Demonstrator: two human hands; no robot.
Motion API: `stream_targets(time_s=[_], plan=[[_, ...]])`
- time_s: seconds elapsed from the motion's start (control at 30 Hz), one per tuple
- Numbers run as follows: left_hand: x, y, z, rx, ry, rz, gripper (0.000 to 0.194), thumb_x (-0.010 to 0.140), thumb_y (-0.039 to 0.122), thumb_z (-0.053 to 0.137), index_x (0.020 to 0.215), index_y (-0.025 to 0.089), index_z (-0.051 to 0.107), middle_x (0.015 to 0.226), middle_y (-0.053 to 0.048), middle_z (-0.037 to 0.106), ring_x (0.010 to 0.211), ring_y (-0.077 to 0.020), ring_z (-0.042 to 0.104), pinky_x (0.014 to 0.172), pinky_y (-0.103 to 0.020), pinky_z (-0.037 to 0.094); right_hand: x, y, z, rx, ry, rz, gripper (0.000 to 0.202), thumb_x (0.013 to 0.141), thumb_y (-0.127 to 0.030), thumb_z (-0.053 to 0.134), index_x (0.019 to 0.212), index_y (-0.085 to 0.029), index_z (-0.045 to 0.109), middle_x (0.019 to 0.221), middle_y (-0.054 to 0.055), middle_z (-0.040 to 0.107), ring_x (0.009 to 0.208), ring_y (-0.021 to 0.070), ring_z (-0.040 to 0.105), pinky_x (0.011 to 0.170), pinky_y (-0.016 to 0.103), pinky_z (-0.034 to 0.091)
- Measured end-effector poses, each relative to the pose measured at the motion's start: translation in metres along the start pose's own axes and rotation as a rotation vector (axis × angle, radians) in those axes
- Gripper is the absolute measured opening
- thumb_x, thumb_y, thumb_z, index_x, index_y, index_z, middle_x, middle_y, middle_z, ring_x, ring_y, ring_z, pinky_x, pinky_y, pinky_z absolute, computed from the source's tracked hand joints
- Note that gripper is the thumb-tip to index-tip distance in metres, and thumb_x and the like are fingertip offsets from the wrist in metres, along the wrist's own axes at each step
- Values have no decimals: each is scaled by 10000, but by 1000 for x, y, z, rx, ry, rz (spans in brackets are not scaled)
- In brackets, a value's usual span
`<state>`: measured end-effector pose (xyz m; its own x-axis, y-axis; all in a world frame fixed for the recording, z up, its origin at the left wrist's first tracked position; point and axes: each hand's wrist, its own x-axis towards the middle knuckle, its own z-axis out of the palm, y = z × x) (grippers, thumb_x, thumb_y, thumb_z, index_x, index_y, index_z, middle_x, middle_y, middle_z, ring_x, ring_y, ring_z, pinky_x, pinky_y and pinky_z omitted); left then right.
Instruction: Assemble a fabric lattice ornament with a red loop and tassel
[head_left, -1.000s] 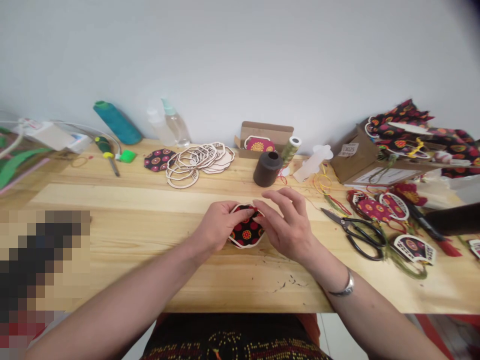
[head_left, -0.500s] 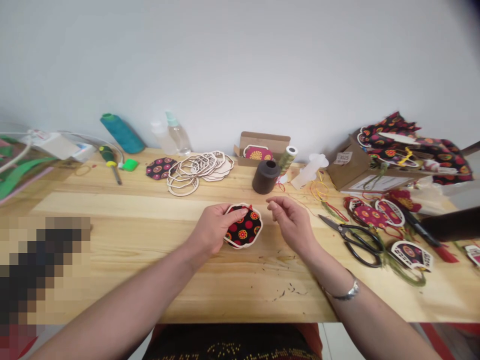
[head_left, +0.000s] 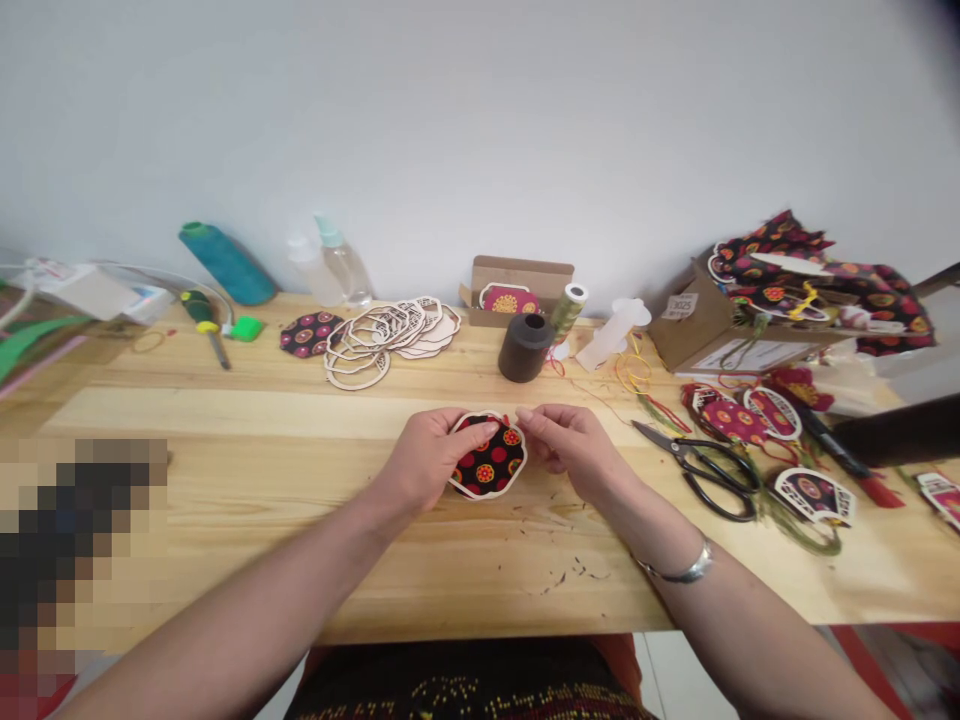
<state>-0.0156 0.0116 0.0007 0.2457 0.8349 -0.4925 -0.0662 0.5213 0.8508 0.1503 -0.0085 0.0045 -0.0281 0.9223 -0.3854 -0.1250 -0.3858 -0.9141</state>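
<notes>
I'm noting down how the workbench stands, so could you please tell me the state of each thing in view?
Framed fabric piece: held, patterned side showing
Left hand: closed on its left side
Right hand: fingers at its upper right edge
Scissors: lying down, blades seemingly together
Small box: open
Large box: open, heaped with fabric
Teal spool: tilted
Black spool: upright
Screwdriver: lying down

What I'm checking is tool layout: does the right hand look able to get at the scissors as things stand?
Probably yes: the scissors lie right of the right hand with nothing bulky between, though it's busy at the patterned piece.
</notes>
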Motion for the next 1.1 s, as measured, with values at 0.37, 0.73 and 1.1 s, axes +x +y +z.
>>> stream_targets(time_s=[0.37, 0.73, 1.1], plan=[[0, -4, 0, 46, -41, 46, 243, 597, 337, 779, 711, 144, 685, 608, -14, 688, 529, -142, 617, 476, -233, 498, 1, 4, 3, -30, 10, 3, 474, 564, -571, 762, 557, -153, 539, 430, -69, 412, 403, 35, 286, 396, 202, 142], [-3, -1, 2, 41, -34, 25, 246, 583, 323, 773, 731, 143, 693, 605, -18, 686, 524, -152, 621, 454, -235, 494, 2, 8, 3, -126, 98, -161, 395, 573, -503, 781, 630, -146, 622, 514, -40, 531, 458, 58, 377, 436, 214, 291], [-1, -3, 1, 43, -40, 34, 248, 600, 345, 775, 723, 150, 683, 598, -10, 677, 524, -154, 618, 450, -234, 491, -4, 16, 4, -625, 332, -703, 156, 761, -274, 686, 866, -173, 630, 734, 6, 608, 584, 104, 493, 538, 240, 438]])
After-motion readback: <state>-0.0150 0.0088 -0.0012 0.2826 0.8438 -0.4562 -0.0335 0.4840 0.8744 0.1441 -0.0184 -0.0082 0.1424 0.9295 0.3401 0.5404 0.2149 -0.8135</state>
